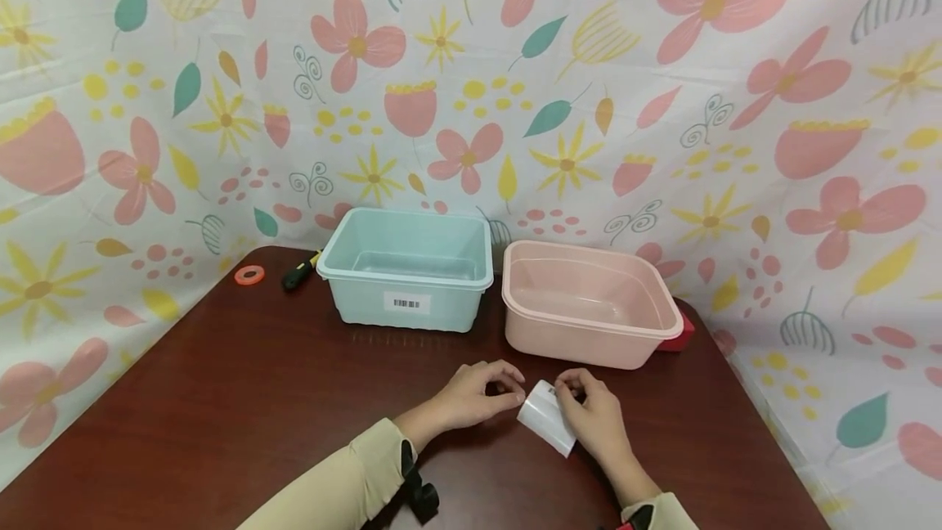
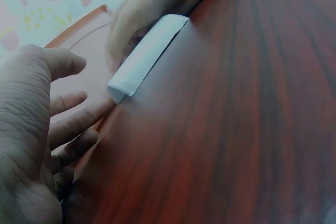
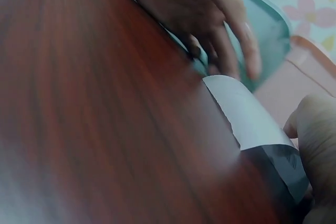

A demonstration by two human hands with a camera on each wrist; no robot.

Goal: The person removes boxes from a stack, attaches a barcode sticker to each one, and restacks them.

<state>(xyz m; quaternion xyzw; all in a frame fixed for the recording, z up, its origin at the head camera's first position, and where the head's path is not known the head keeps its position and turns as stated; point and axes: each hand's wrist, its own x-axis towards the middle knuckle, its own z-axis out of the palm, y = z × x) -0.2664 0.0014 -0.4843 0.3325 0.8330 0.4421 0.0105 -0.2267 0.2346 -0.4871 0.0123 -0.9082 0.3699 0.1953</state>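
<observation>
A small white sheet of paper (image 1: 546,415), curved over with a glossy outer face, lies between the two hands above the dark table. My right hand (image 1: 598,422) pinches it at its right edge. In the right wrist view the paper (image 3: 244,114) arches, and its darker, shaded underside shows near the right thumb. My left hand (image 1: 482,393) is just left of the sheet, thumb and fingers apart with nothing between them. Seen from the left wrist, a left fingertip comes right up to the near end of the paper (image 2: 149,56), while the left thumb stays away from it.
Behind the hands stand a light blue bin (image 1: 408,272) with a barcode label (image 1: 407,303) and a pink bin (image 1: 581,342). A red object (image 1: 679,335) shows partly behind the pink bin. At the far left lie an orange ring (image 1: 249,275) and a dark green-and-yellow handled tool (image 1: 298,274).
</observation>
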